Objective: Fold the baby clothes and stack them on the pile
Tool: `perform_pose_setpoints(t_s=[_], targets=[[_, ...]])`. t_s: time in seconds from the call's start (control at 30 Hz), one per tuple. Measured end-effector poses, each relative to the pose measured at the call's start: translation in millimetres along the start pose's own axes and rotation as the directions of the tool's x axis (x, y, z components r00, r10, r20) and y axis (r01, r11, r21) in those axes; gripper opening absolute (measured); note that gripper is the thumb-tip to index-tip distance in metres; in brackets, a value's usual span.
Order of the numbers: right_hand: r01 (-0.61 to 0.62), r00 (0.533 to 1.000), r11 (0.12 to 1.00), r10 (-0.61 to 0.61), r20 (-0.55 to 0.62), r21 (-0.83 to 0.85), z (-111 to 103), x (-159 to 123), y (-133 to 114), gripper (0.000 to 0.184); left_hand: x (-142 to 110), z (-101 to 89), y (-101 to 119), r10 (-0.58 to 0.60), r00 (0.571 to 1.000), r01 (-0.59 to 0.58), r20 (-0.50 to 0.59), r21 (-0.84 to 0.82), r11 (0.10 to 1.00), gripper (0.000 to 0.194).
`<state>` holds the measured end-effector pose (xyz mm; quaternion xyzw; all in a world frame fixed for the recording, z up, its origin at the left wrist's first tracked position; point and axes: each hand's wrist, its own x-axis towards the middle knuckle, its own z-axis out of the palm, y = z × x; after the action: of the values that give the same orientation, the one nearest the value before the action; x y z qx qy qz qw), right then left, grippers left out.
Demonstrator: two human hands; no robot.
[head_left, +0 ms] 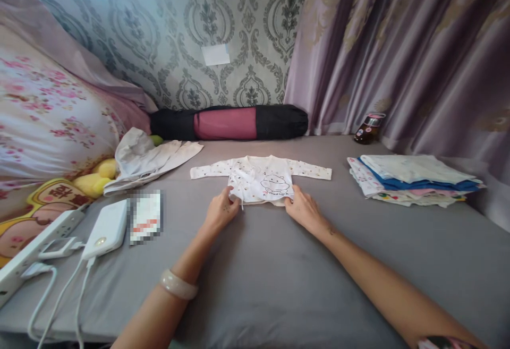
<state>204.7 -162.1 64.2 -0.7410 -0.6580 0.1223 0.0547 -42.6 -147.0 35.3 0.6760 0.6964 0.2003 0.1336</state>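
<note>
A small white baby shirt lies spread flat on the grey sheet, its speckled sleeves stretched out to both sides. A cartoon animal is printed on its front, and a thin tie hangs near the lower left hem. My left hand pinches the shirt's lower left corner, with the fingers closed at the edge. At the lower right corner, my right hand grips the hem in the same way. A pale bangle circles my left forearm.
Folded clothes are stacked at right, near a dark bottle. A black and red rolled bag lies along the wall. At left are a power strip, a white power bank with cables, a crumpled cloth and plush toys.
</note>
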Motion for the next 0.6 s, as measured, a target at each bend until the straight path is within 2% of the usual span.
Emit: perform_pose_setpoints(t_s=[0.23, 0.43, 0.6], targets=[[0.104, 0.995, 0.990, -0.104, 0.010, -0.092, 0, 0, 9, 0.037, -1, -13.5, -6, 0.025, 0.998, -0.034, 0.057, 0.167, 0.985, 0.035], [0.152, 0.988, 0.979, -0.150, 0.022, -0.139, 6, -1, 19, 0.036, -6, -17.0, -15, 0.091, 0.989, -0.114, 0.114, 0.213, 0.970, 0.034], [0.335, 0.941, 0.940, -0.330, 0.078, -0.066, 2, -3, 46, 0.035, -7, -36.3, -24, 0.139, 0.963, -0.186, 0.231, 0.195, 0.963, 0.035]])
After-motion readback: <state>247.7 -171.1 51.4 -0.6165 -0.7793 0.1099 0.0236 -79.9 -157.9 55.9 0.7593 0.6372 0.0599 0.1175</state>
